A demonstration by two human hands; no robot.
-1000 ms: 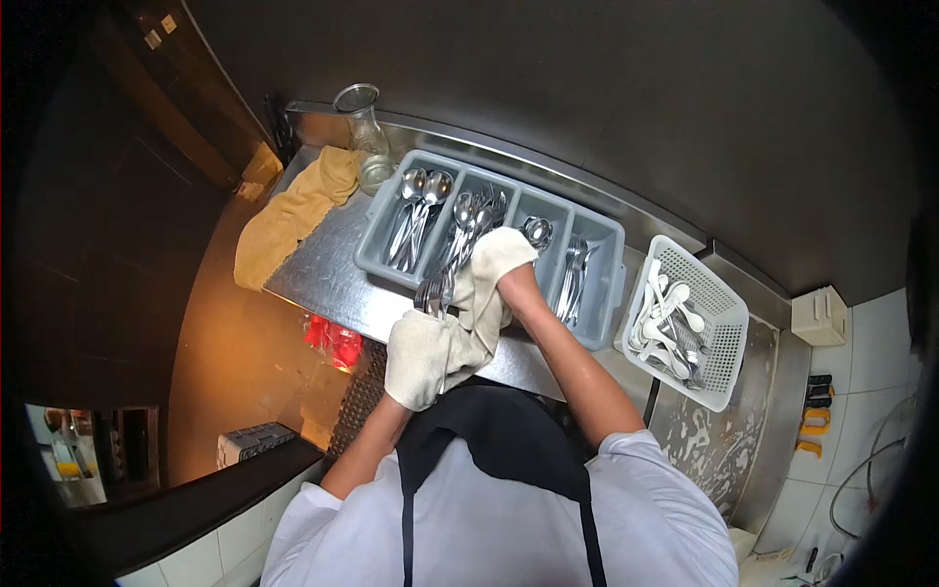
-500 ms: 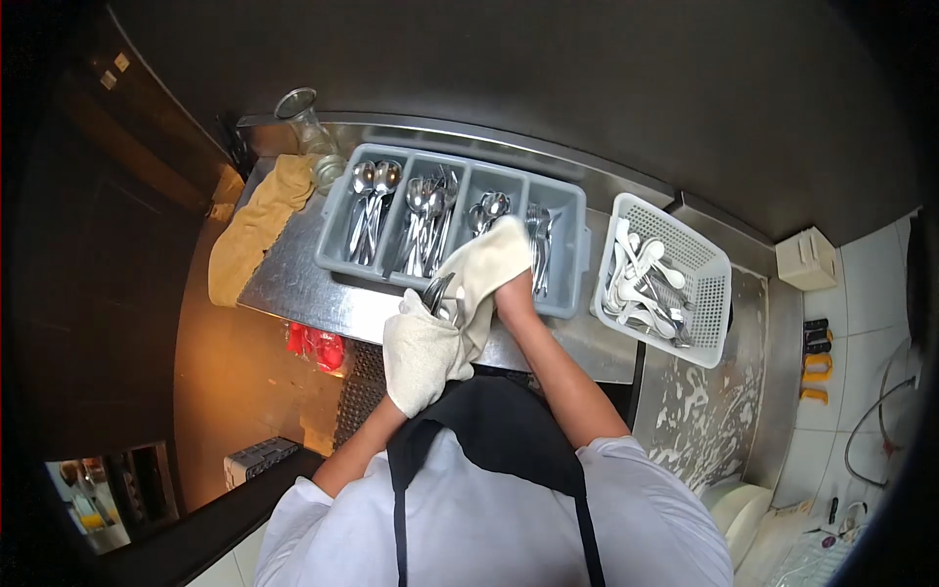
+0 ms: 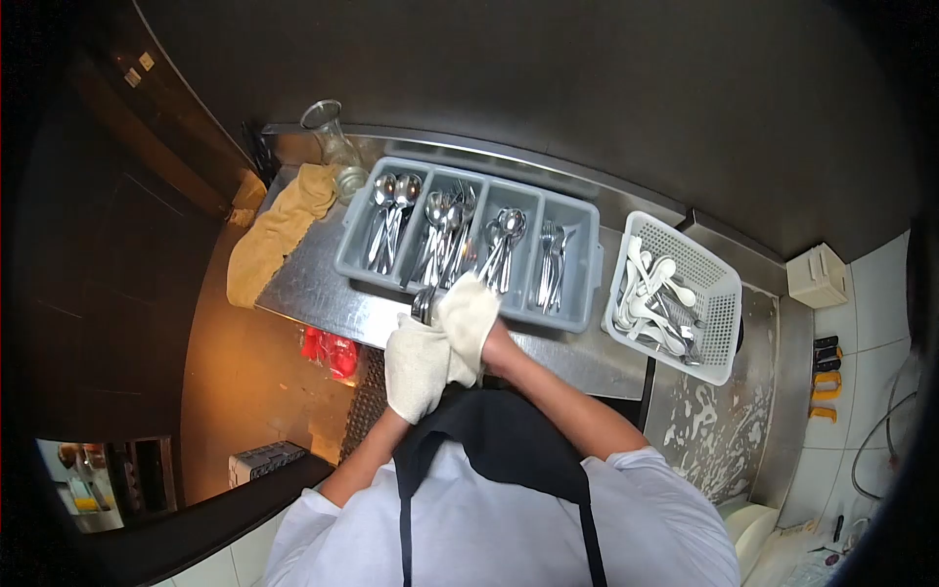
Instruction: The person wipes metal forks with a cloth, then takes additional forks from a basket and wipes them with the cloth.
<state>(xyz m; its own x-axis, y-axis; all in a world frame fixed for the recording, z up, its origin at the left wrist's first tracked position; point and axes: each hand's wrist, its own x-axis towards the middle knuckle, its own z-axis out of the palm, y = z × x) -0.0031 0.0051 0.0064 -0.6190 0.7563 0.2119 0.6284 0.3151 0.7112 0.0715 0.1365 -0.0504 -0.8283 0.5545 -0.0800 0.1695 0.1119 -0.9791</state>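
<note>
A cream cloth point(image 3: 468, 308) covers both of my hands in front of the grey cutlery tray point(image 3: 377, 287). Wrapped in one part of it, my left hand point(image 3: 416, 367) is closed around several pieces of metal cutlery point(image 3: 423, 304), whose dark, shiny ends stick out at the top. My right hand point(image 3: 497, 345) grips the other part of the cloth, pressed close against the left hand; its fingers are hidden. The tray's compartments hold spoons point(image 3: 396, 201), mixed spoons and forks point(image 3: 450, 225), more spoons point(image 3: 506, 235) and forks point(image 3: 551, 264).
To the right, a white perforated basket point(image 3: 722, 338) holds white spoons point(image 3: 646, 303) and metal cutlery. A glass carafe point(image 3: 335, 147) and a tan cloth point(image 3: 284, 235) are at the left of the steel counter point(image 3: 318, 298). Foam lies on the steel surface point(image 3: 709, 421) at right.
My right hand has drawn the cloth back from over the tray, down and left toward my left hand. The cutlery stays in the left hand. The view has shifted slightly.
</note>
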